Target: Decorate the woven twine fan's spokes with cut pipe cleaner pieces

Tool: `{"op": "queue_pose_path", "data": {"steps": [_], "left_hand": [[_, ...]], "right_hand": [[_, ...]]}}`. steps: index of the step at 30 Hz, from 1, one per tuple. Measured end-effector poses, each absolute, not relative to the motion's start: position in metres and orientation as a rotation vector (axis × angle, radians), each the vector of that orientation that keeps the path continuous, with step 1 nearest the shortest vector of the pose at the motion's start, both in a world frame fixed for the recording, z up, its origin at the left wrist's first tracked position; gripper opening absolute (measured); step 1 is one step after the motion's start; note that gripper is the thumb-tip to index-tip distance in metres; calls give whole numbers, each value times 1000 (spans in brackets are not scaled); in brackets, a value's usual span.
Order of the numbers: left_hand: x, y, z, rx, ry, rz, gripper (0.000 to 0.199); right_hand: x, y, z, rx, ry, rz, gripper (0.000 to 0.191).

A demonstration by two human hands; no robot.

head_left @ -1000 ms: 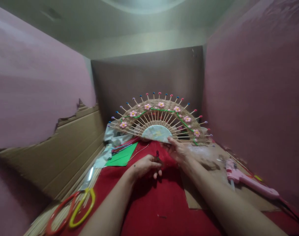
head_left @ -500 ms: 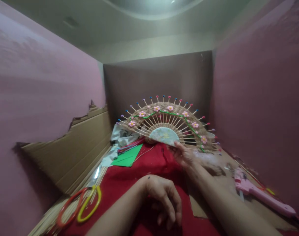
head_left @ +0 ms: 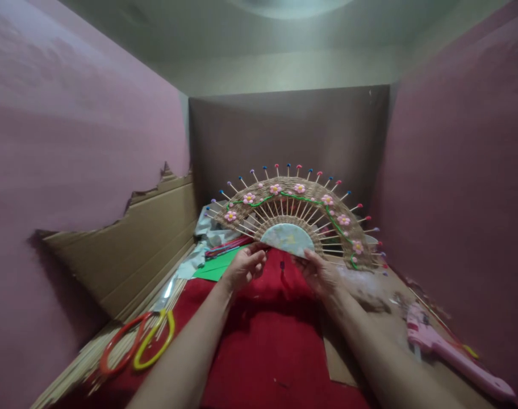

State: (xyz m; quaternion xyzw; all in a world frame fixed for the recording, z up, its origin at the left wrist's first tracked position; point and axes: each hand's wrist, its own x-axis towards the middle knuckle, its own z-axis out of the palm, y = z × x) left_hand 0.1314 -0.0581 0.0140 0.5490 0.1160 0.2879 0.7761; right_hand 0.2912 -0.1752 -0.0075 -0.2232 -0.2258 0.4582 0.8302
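Note:
A half-round woven fan (head_left: 299, 184) stands upright before me, with thin sticks fanning out and small pink, blue and purple tips. Pink flowers and a green vine line run along its woven band, and a pale half-circle patch covers its base. My right hand (head_left: 321, 272) pinches the base at its right corner, thumb on the front. At the left corner of the base, my left hand (head_left: 245, 266) has its fingers curled closed on the edge. Below the base, between my hands, a small dark piece (head_left: 282, 265) shows against the red cloth.
Red cloth (head_left: 271, 341) covers the middle. To the left are orange-and-yellow-handled scissors (head_left: 140, 341), thin sticks (head_left: 82, 363), green paper (head_left: 216, 267) and torn cardboard (head_left: 126, 244). On the right, a pink glue gun (head_left: 450, 352) lies on brown board. Pink walls flank both sides.
My left hand has risen from low over the red cloth to the fan's left base corner. My right hand stays on the right corner. The view has shifted slightly.

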Motion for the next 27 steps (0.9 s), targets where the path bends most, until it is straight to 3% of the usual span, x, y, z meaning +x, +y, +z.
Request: {"op": "queue_pose_path", "data": {"steps": [23, 27], "left_hand": [[143, -72, 3, 1171, 173, 726, 37], [143, -88, 0, 1291, 146, 495, 50]], "right_hand": [[284, -179, -4, -472, -526, 988, 13], [285, -180, -2, -469, -527, 978, 14]]}}
